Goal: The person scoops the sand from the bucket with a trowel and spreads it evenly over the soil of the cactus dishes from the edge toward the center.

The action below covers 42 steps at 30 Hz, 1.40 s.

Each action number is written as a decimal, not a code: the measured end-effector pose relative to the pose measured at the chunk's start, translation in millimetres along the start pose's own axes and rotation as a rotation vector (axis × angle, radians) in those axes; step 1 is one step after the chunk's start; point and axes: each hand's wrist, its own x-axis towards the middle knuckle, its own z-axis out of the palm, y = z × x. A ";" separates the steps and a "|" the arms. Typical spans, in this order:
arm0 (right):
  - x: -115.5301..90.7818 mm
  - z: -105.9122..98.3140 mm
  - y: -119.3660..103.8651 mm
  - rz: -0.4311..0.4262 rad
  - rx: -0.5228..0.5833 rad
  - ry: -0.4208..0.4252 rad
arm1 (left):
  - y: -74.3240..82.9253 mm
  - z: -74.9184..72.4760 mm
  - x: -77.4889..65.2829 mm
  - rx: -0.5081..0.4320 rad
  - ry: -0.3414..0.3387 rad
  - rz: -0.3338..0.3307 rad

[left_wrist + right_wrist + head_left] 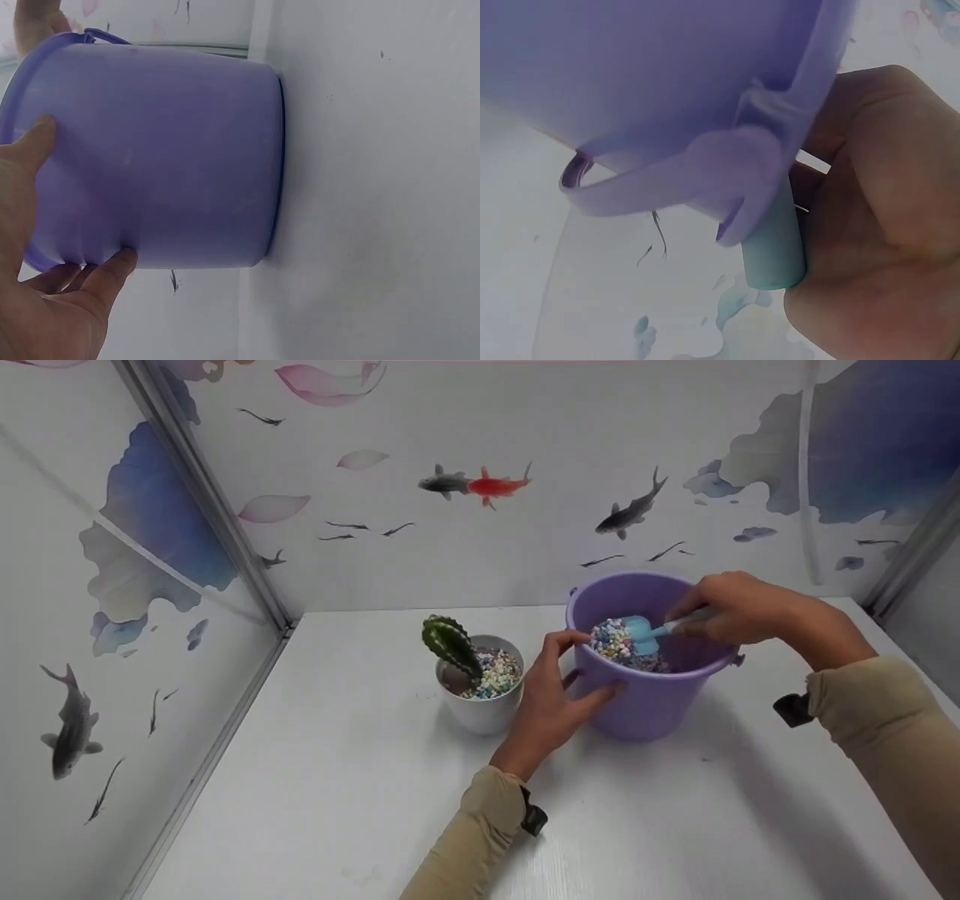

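A purple bucket (652, 705) stands at the right of the table, colourful pebbles inside it. My left hand (551, 697) holds its near left side, index finger at the rim and thumb against the outer wall; the left wrist view shows thumb and fingers spread over the wall. My right hand (739, 607) grips the handle of a light blue toy shovel (639, 631) over the bucket's mouth. Small multicoloured pebbles (611, 639) heap on its blade. In the right wrist view, the handle's end (774, 251) pokes out beside the palm, and the bucket hides the blade.
Left of the bucket, close to my left hand, a white pot (484, 716) holds a leaning green cactus (450, 643) and similar pebbles. Panels printed with fish and petals (555, 420) rise behind and beside the white table (322, 780). The bucket's handle (652, 184) hangs down outside.
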 end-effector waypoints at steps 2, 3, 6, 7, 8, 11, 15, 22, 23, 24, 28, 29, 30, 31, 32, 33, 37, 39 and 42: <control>-2.9 -0.5 1.7 0.005 0.030 -0.001 | -0.4 0.0 -0.4 0.001 0.002 -0.003; -4.2 -0.5 2.7 0.006 0.040 -0.001 | -0.6 0.0 -0.5 0.003 0.004 -0.006; -7.2 -0.5 4.4 -0.003 0.052 0.018 | -0.8 0.0 -0.7 0.003 0.009 -0.008; -8.2 -0.5 5.2 -0.006 0.052 0.025 | -0.6 0.2 -0.9 0.001 0.010 -0.010; -8.9 -0.5 5.6 -0.010 0.046 0.034 | -0.3 0.3 -1.1 -0.002 0.010 -0.012; -10.7 -0.8 6.1 -0.019 0.036 0.057 | 0.1 0.3 -1.6 -0.021 0.008 -0.020; -11.9 -0.2 6.3 -0.026 0.051 0.075 | -0.5 -0.3 -2.1 -0.035 0.010 -0.024; -15.4 3.4 7.6 -0.024 0.078 0.103 | -3.4 0.9 -5.5 -0.033 0.012 -0.014; -15.6 3.8 7.4 -0.023 0.080 0.104 | -3.8 0.5 -6.3 -0.030 0.012 -0.012; -15.6 4.1 7.1 -0.022 0.083 0.105 | -4.1 -0.1 -7.3 -0.028 0.012 -0.009; -14.9 4.7 6.2 -0.030 0.099 0.104 | -4.2 -4.0 -11.3 0.013 0.006 0.011; -14.9 4.6 6.1 -0.034 0.102 0.105 | -4.0 -5.0 -12.2 0.023 0.004 0.016; -15.1 4.5 6.1 -0.037 0.106 0.108 | -3.6 -6.1 -13.4 0.037 0.002 0.023; -15.3 4.4 6.2 -0.038 0.108 0.109 | -3.2 -6.9 -14.6 0.052 0.000 0.031; -15.6 4.2 6.2 -0.038 0.108 0.111 | -2.4 -7.6 -15.8 0.061 -0.003 0.040; -15.9 4.0 6.2 -0.038 0.109 0.113 | -1.5 -8.3 -17.1 0.069 -0.007 0.048; -16.5 2.2 5.8 -0.034 0.100 0.129 | 3.8 -11.5 -21.6 0.081 -0.024 0.086; -16.6 1.2 4.7 -0.036 0.095 0.139 | 7.5 -14.4 -23.5 0.080 -0.034 0.092; -16.5 0.3 2.0 -0.036 0.086 0.150 | 11.6 -20.7 -27.0 0.084 -0.045 0.077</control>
